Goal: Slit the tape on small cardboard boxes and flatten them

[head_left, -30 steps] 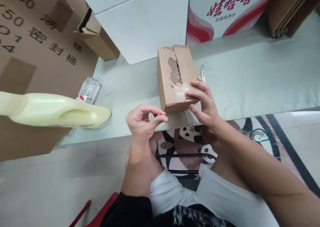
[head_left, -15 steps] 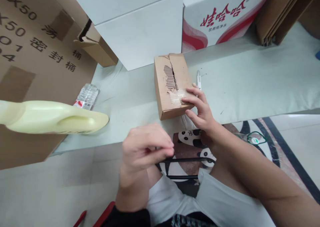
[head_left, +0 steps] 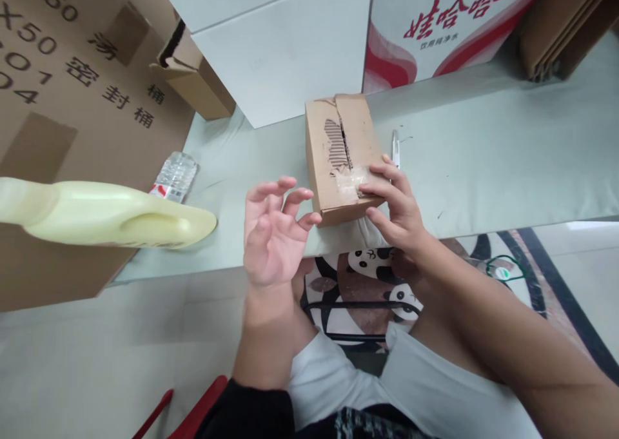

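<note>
Box (head_left: 358,129) sits near the table's (head_left: 483,162) edge: top paper partly stripped, seam apparently closed, tape (head_left: 345,186) left at the near end. Right hand (head_left: 400,210) curls loosely over that corner, whether gripping I cannot tell; left hand (head_left: 275,236), fingers spread, looks empty beside it.

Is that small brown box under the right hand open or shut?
Shut: the small brown box has its top flaps down and tape near the right hand, though a dark slit shows along the seam.
</note>
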### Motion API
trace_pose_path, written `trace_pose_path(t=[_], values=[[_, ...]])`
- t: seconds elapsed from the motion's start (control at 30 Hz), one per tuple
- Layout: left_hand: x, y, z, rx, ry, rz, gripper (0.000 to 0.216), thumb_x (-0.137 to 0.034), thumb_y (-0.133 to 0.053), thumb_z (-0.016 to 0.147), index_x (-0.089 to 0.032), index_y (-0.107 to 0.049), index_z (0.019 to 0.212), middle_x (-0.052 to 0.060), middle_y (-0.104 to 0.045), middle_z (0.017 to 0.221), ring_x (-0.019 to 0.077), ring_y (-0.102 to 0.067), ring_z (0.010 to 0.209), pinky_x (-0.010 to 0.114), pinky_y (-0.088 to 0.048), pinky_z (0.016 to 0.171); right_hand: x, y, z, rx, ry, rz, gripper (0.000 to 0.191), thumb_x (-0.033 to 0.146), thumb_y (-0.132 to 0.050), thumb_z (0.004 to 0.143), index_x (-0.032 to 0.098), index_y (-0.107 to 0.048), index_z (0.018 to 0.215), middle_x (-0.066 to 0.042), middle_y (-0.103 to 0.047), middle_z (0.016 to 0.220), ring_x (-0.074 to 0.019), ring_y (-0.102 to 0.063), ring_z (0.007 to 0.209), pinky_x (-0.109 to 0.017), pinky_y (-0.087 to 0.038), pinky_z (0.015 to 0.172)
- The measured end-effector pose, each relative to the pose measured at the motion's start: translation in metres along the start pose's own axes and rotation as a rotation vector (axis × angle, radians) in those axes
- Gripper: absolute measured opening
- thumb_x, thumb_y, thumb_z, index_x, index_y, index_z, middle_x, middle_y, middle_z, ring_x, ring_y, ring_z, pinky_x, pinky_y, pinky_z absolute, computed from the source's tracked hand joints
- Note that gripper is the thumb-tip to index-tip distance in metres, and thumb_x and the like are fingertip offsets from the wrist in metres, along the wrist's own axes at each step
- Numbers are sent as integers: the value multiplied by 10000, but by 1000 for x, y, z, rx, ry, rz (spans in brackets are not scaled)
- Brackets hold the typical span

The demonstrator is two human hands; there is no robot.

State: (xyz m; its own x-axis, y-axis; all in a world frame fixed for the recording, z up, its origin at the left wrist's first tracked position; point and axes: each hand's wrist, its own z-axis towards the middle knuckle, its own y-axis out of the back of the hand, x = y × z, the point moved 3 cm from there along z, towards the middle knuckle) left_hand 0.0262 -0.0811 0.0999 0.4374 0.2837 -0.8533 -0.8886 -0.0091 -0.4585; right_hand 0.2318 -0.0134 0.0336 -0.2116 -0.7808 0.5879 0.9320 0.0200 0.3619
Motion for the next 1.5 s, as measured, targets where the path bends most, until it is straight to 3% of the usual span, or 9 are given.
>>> trace_pose_path(t=[0.13,0.33,0.6,0.77,0.87,1.07,1.33,1.5], values=[[3,-1,1,-22,20,-72,289,-382,-827,780,-302,-632,977,8,-627,1043,149,-619,878,234,-571,648,13,-3,6,-56,-109,-77,218,318,-623,927,262,-682,1129,-99,-581,1277,-294,-606,1241,-528,-544,1061],[3,-4,0,0,5,-27,406,-360,-857,716,-250,-479,810,-3,-525,911,125,-533,747,237,-531,603,25,-12,14,-153,-79,-143,139,315,-696,893,282,-722,1026,-59,-611,1112,-259,-654,1121,-602,-428,1202],[4,-2,-1,37,-40,39,438,-358,-837,751,-251,-418,822,-8,-493,924,121,-517,756,242,-525,626,32,-16,16,-201,-182,-117,56,314,-703,891,283,-735,925,-48,-633,1063,-259,-651,1125,-623,-441,1189],[8,-2,-2,8,-189,154,446,-221,-850,742,-249,-416,839,-23,-504,959,87,-541,772,196,-538,652,36,-15,17,-278,-188,-88,70,319,-679,916,256,-692,888,-53,-636,1015,-266,-648,1113,-624,-452,1168],[10,-2,-4,-31,-273,263,450,-238,-861,746,-254,-427,862,-20,-512,987,81,-555,787,182,-540,655,37,-12,16,-331,-161,-80,65,300,-661,933,243,-674,905,-52,-640,1002,-247,-659,1059,-585,-498,1126],[12,3,-4,-72,-275,329,491,-285,-886,746,-249,-409,855,-25,-519,974,70,-561,757,178,-533,621,34,-9,13,-251,-184,-167,125,272,-606,944,252,-703,1019,-86,-648,1095,-257,-670,1070,-483,-616,926],[11,4,-1,-81,-311,367,516,-333,-877,779,-244,-369,814,-59,-553,818,61,-559,623,214,-564,615,35,-12,12,-150,-83,-230,197,260,-644,902,280,-718,1084,-86,-637,1101,-293,-652,1115,-563,-574,1004],[9,-1,-2,-28,-313,369,474,-284,-851,805,-238,-379,791,-64,-569,779,69,-615,638,211,-583,630,34,-12,12,-167,-79,-258,178,283,-680,898,288,-703,1074,-78,-636,1088,-285,-656,1100,-559,-571,1018]])
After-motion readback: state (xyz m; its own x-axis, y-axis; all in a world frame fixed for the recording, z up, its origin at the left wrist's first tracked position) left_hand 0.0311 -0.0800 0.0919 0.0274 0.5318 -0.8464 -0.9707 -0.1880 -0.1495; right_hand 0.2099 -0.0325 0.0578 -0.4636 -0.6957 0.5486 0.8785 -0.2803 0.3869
